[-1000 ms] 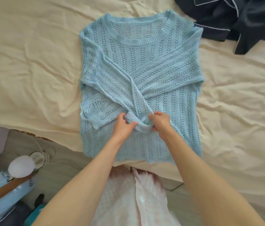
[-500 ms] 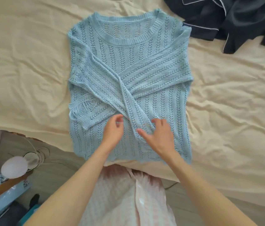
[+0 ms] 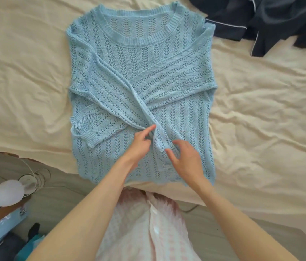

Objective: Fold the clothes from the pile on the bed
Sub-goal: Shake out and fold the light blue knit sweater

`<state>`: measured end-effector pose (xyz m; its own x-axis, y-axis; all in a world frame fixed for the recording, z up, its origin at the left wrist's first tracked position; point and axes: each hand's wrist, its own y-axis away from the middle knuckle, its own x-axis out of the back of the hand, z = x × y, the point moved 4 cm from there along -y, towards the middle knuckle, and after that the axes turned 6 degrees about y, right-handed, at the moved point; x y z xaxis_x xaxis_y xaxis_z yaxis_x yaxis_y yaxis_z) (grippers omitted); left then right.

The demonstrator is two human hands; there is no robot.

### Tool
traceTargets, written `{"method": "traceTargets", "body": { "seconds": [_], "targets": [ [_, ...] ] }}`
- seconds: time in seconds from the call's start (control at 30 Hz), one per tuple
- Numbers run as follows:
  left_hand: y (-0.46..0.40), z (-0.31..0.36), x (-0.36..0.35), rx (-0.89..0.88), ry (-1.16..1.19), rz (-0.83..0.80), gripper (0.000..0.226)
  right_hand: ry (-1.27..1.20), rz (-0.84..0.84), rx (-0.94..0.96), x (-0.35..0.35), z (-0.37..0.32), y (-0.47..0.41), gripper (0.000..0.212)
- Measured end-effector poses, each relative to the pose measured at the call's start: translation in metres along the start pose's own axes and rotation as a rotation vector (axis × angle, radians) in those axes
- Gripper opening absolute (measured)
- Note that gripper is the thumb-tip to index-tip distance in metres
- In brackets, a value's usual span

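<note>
A light blue open-knit sweater (image 3: 140,59) lies flat, front up, on the cream bed sheet (image 3: 261,119). Its collar points away from me and both sleeves are crossed over the chest. The upper sleeve (image 3: 122,95) runs down to a cuff between my hands. My left hand (image 3: 140,146) rests on the sweater, its index finger touching the side of that cuff. Just right of the cuff, my right hand (image 3: 187,161) has its fingers spread, the tips at the cuff's end. Neither hand grips the cloth.
A heap of dark navy clothes with white piping (image 3: 272,21) lies at the far right of the bed. The bed's near edge runs under the sweater's hem. To the lower left are a white fluffy ball (image 3: 7,193), a wire stand and a blue box on the floor.
One second ago both hands held the sleeve cuff. They have let it go and laid it down on the sweater; the fingers now rest beside it.
</note>
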<state>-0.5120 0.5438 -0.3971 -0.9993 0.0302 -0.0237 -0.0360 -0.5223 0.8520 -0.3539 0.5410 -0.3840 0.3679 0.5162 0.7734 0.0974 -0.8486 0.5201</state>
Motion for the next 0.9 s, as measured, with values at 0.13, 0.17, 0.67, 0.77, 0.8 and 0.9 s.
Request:
{"method": "traceTargets", "body": {
  "seconds": [0.13,0.17,0.67,0.77,0.8,0.9],
  "targets": [
    [0.001,0.002,-0.015,0.086,-0.083,-0.107,0.054,0.188,-0.090,-0.044,-0.030,-0.013,0.019,0.077],
    [0.001,0.004,-0.016,0.062,-0.077,-0.067,0.054,0.202,-0.103,-0.101,-0.039,-0.018,0.020,0.080],
    [-0.007,-0.004,0.017,0.074,0.334,0.449,0.019,-0.950,-0.138,-0.704,0.018,0.075,-0.017,0.031],
    [-0.013,-0.010,0.016,0.124,0.436,0.408,0.024,-1.028,-0.229,-0.551,0.018,0.071,-0.018,0.063],
    [-0.016,-0.010,0.016,0.128,0.475,0.374,0.026,-0.991,-0.257,-0.494,0.017,0.068,-0.018,0.069],
    [-0.021,-0.009,0.021,0.146,0.538,0.347,0.024,-0.737,-0.208,-0.458,0.012,0.070,-0.016,0.049]
  ]
}}
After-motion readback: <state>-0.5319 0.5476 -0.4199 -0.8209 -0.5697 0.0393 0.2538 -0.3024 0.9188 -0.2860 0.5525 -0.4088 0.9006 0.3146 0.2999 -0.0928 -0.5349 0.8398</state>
